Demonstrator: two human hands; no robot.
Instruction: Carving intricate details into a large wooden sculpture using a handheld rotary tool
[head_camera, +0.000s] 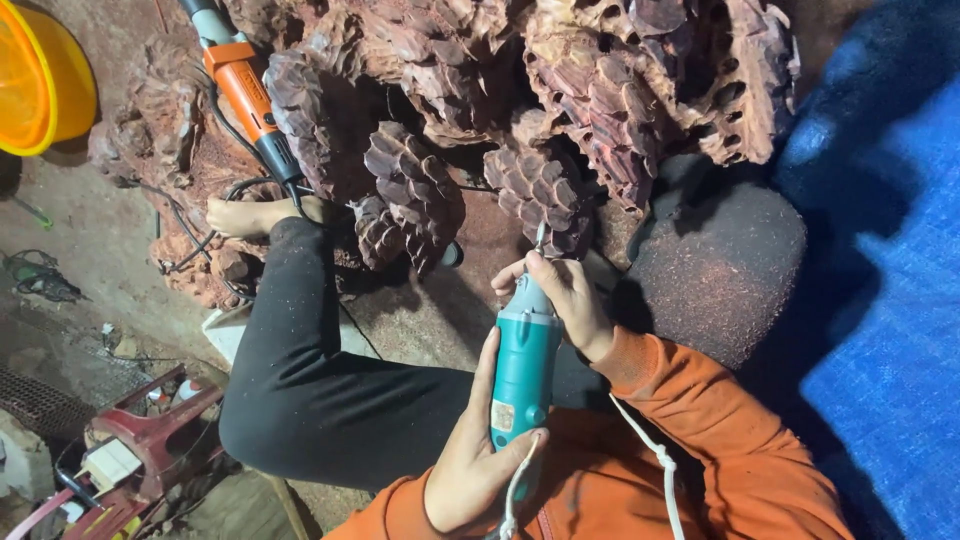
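Note:
A teal hand-held die grinder (524, 370) points up at a reddish wood carving (540, 190) with pine-cone scales. Its thin bit touches the carved cone just above my fingers. My right hand (560, 298) grips the grinder's grey nose near the bit. My left hand (468, 470) wraps the rear of its teal body, where the white cord leaves. Both sleeves are orange. My black trouser leg (300, 340) stretches left, its bare foot (240, 216) against the carving. My other knee (720, 270), dusted with red sawdust, lies to the right of the grinder.
An orange-and-grey power tool (245, 90) with a black cable lies on the carving at the upper left. A yellow basin (40, 80) sits in the top left corner. A red plastic stool (150, 430) stands at the lower left. A blue tarp (880, 300) covers the right side.

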